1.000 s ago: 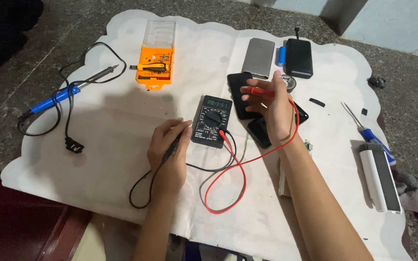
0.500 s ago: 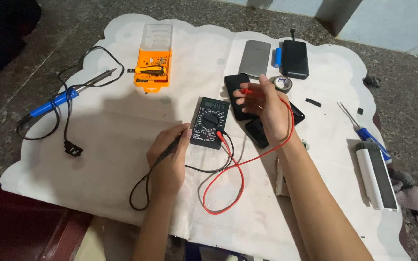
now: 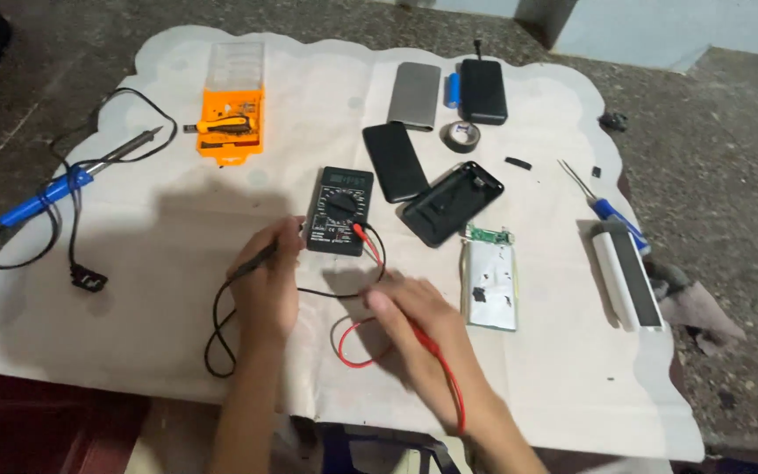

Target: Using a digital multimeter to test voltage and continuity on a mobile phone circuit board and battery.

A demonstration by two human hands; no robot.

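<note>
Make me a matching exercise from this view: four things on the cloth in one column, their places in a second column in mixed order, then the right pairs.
Things:
1. soldering iron
2. multimeter
3. orange case
4. screwdriver

Places:
A. middle of the cloth, just beyond the left hand
B. far right, beside the white bar
C. far left edge, cord coiled beside it
D. upper left, with a clear lid at its far end

Pairs: 1-C, 2-A, 3-D, 4-B
</note>
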